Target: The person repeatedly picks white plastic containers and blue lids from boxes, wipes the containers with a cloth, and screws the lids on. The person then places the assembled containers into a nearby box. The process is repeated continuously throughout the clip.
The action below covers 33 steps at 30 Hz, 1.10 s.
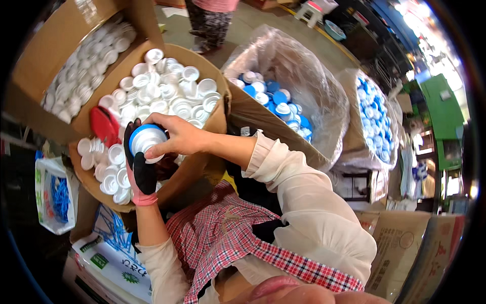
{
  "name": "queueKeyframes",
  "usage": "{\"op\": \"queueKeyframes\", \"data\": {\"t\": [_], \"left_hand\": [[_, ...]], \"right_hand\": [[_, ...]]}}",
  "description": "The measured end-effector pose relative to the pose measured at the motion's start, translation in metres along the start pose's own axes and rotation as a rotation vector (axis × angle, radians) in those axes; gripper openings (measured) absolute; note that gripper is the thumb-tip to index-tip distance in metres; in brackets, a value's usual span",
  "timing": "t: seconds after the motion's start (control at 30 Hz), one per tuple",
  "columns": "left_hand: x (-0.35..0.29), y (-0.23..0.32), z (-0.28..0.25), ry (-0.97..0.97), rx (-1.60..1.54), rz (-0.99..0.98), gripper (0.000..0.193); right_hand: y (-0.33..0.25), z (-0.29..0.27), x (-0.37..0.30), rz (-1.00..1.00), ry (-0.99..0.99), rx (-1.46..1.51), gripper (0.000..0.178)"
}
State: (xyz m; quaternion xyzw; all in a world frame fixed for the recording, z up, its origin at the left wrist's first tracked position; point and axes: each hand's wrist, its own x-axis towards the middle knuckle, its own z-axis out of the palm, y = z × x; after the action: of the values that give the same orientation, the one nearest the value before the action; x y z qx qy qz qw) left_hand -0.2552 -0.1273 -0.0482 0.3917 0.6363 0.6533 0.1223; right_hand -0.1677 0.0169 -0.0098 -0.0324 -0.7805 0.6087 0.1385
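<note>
A plastic cap with a blue rim and a white stepped middle [146,137] is held between both my hands. My left hand [143,175], in a black and pink glove, wraps round its left and lower side. My bare right hand [181,136] grips it from the right, thumb on the white part and fingers behind. Both hands are over an open cardboard box [197,164] heaped with loose white caps [167,91]. Among those caps, left of my hands, rests a red rounded object [104,125] whose kind I cannot make out.
A taller carton [38,66] of white caps stands at far left. To the right are plastic-lined boxes [309,66] with blue and white caps [281,104]. A white container [43,202] holds thin blue strips. A person [210,23] stands beyond the boxes.
</note>
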Motion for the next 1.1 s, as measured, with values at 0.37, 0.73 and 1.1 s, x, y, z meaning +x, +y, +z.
{"op": "queueKeyframes", "data": {"t": [0.37, 0.73, 1.1], "left_hand": [[-0.004, -0.066, -0.016, -0.068, -0.332, -0.333, 0.029], [0.009, -0.081, -0.023, -0.462, 0.718, 0.396, 0.034], [-0.086, 0.006, -0.196, 0.507, -0.113, -0.044, 0.049]], "right_hand": [[0.203, -0.309, -0.245, 0.721, 0.786, -0.705, 0.065], [0.266, -0.28, -0.286, 0.771, 0.679, -0.975, 0.068], [0.031, -0.121, -0.109, 0.089, 0.223, -0.502, 0.023]]}}
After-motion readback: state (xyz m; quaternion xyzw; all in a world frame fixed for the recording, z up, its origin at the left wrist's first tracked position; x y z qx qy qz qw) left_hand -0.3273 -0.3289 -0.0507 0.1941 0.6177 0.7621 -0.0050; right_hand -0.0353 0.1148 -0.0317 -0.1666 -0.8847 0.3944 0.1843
